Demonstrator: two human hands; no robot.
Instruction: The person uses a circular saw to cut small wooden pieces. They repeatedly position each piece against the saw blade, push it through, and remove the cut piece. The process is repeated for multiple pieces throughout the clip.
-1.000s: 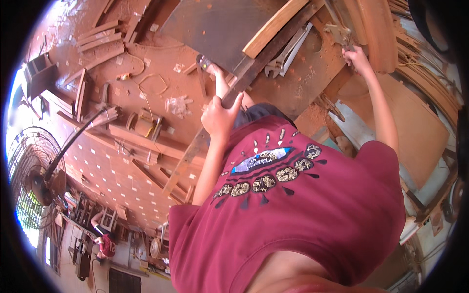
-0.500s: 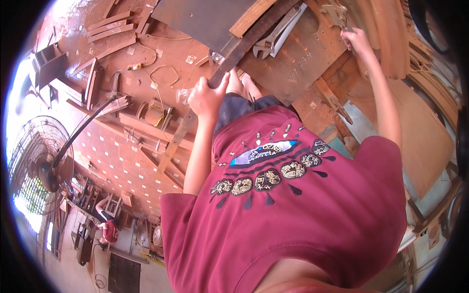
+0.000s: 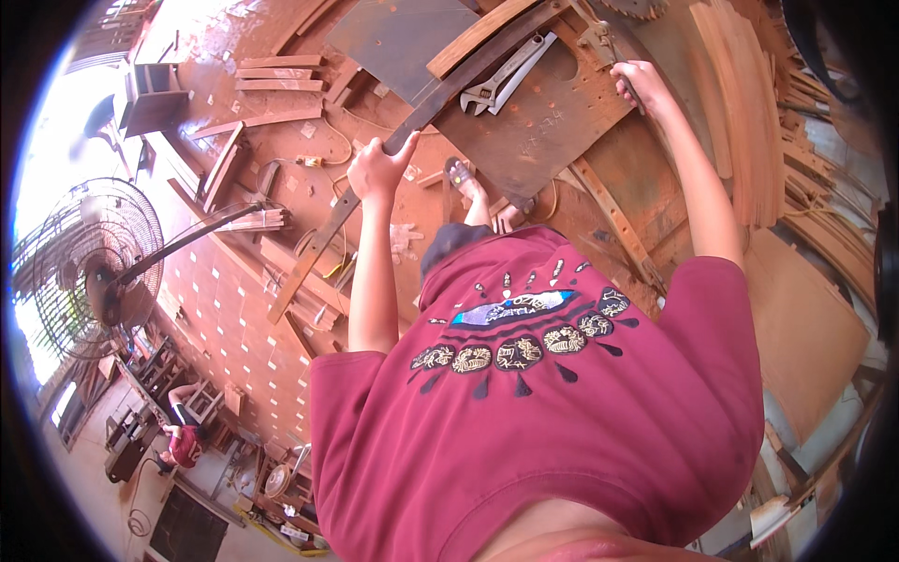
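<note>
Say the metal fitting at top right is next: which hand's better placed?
Probably the right hand: it's closed around the dark handle just below the metal fitting. The left hand is well off to the left, gripping the long bar.

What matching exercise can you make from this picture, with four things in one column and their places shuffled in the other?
Column one:
1. left hand
2. right hand
3. adjustable wrench
4. caged fan

Column two:
A. on a slim handle
B. toward the picture's left edge
C. gripping a long flat bar
D. beside a white strip

Pairs: 1-C, 2-A, 3-D, 4-B
</note>
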